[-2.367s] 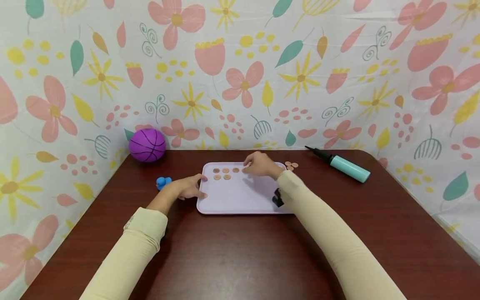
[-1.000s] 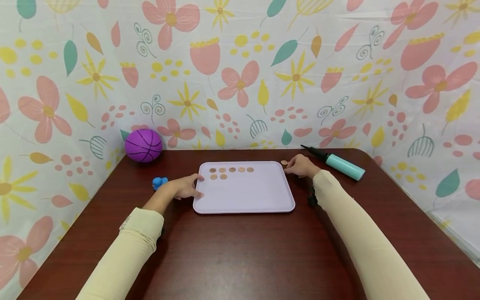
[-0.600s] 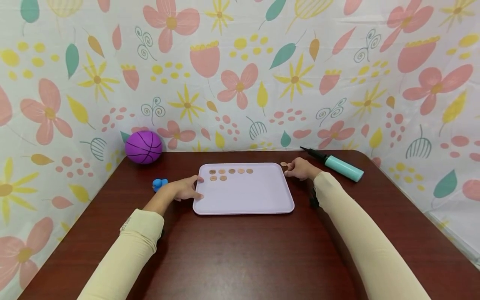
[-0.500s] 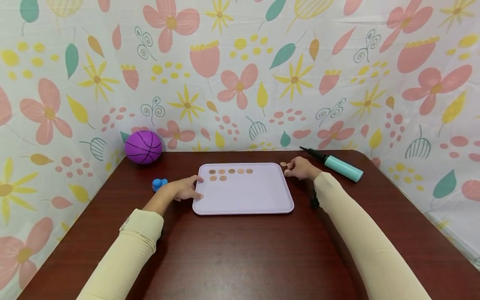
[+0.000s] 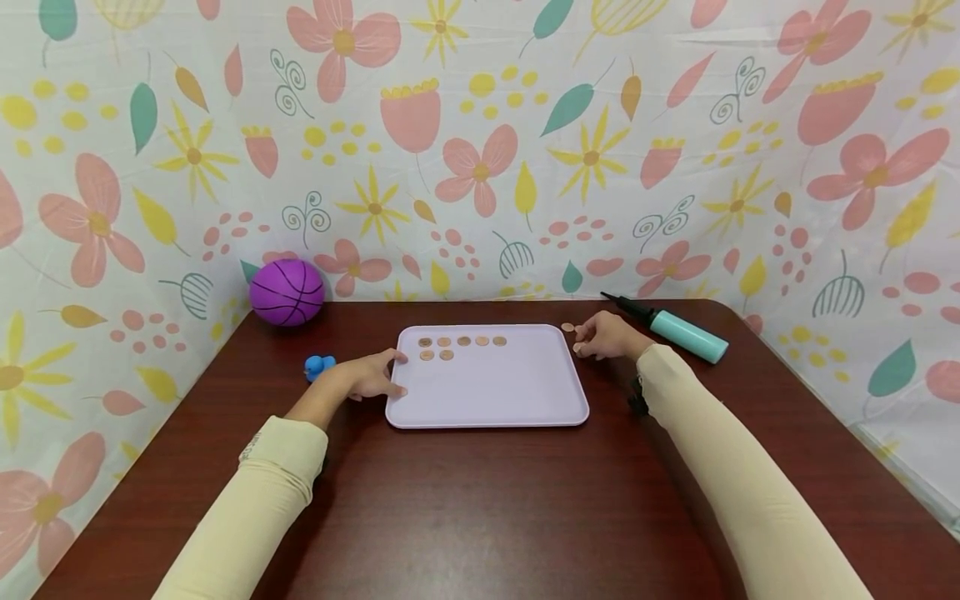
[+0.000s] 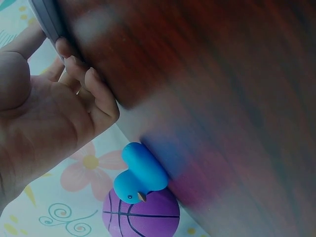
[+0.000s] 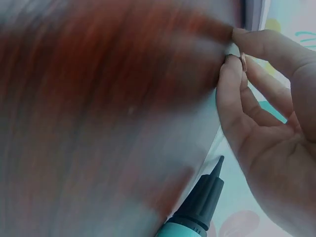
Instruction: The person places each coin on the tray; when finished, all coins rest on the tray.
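A pale lilac tray (image 5: pixel 487 392) lies on the table. Several copper-coloured coins (image 5: pixel 482 341) form two rows at its far left, the front row shorter. My left hand (image 5: pixel 367 375) holds the tray's left edge, thumb and forefinger over the rim; in the left wrist view its other fingers (image 6: pixel 103 96) curl against the tabletop. Just off the tray's right side, my right hand (image 5: pixel 609 335) pinches a coin (image 7: pixel 243 62), seen edge-on between the fingertips in the right wrist view. Another coin (image 5: pixel 567 327) lies on the table beyond those fingertips.
A purple basketball (image 5: pixel 287 292) sits at the back left corner of the dark wooden table (image 5: pixel 465 508). Beside my left wrist stands a blue toy duck (image 5: pixel 318 367). A teal hand pump (image 5: pixel 688 335) with a black nozzle lies behind my right hand. Flowered cloth hangs behind.
My right hand has left the tray's back row, where a fifth coin now lies, and gone right to the loose coins. It has just drawn slightly back with one. The left hand stays put.
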Available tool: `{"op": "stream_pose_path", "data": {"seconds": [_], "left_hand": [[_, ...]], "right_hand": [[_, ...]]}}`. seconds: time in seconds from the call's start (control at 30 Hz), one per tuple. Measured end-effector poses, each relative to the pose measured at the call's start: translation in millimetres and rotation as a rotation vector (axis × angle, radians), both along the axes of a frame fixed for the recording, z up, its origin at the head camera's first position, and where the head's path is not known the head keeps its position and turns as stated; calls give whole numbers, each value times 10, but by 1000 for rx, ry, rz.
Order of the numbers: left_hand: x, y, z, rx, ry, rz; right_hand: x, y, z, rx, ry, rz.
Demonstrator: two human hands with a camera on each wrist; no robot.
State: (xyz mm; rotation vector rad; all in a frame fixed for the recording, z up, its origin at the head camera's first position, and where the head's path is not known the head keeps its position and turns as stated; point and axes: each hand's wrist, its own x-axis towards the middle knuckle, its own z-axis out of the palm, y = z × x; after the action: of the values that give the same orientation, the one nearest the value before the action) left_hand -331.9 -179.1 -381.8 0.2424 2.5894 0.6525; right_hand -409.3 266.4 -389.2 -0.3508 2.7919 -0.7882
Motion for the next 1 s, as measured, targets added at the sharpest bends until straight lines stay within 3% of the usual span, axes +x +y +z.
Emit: {"op": "stream_pose_path", "data": {"seconds": [0.2, 0.43, 1.0], "left_hand": [[10, 3, 1, 1, -1, 4], [8, -5, 4, -3, 2, 3], [-3, -9, 3, 11, -8, 4]], "right_hand": [[13, 18, 22, 78, 85, 34], [48, -57, 114, 42, 233, 62], [79, -793, 181, -10, 184, 169]]}}
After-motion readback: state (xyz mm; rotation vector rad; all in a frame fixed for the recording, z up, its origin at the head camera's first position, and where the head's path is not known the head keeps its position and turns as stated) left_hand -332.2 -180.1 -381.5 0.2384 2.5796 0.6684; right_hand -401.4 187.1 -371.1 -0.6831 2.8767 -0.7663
